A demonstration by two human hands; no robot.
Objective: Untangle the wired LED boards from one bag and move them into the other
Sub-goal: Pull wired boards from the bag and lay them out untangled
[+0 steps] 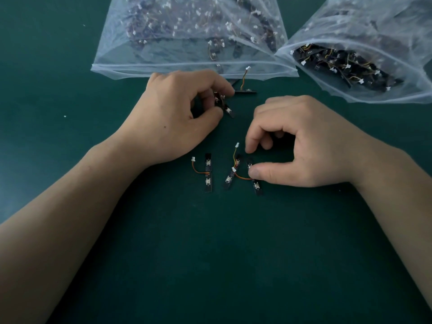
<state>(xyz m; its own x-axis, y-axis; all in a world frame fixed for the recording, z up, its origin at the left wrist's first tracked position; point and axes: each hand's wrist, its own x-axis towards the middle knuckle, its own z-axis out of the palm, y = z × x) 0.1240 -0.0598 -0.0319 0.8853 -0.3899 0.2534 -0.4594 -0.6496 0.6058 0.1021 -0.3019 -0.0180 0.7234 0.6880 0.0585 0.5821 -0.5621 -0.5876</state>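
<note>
Three short black LED board strips, each trailing an orange wire with a white plug, are lying in a loose row at the middle of the dark green table top [210, 253]. The left strip [208, 173] is lying straight and alone. The middle strip [230, 177] is leaning at a tilt just beside the right strip [256, 187], and their wires are crossing.

The right hand [308, 146] is curling over that pair. Its thumb [264, 175] is pressing on the right strip, and its index fingertip [250, 148] is pointing down just past the strip's far end. Whether the two are pinching it I cannot tell.

At 11 o'clock from the row, the left hand [177, 115] is pinching a small clump of strips [228, 110] between thumb and fingertips. The clump is too tangled to count. At 12 o'clock a fifth strip [245, 91] is lying crosswise, and its wire is running up to the mouth of the nearer bag.

Two clear plastic zip bags are lying beyond the hands. The bag at 12 o'clock [187, 67] is lying flat with its mouth toward the person, and a mass of strips and white plugs is showing through the film. The bag at 2 o'clock [374, 26] is gaping open, with a heap of black strips and orange wires showing inside.
</note>
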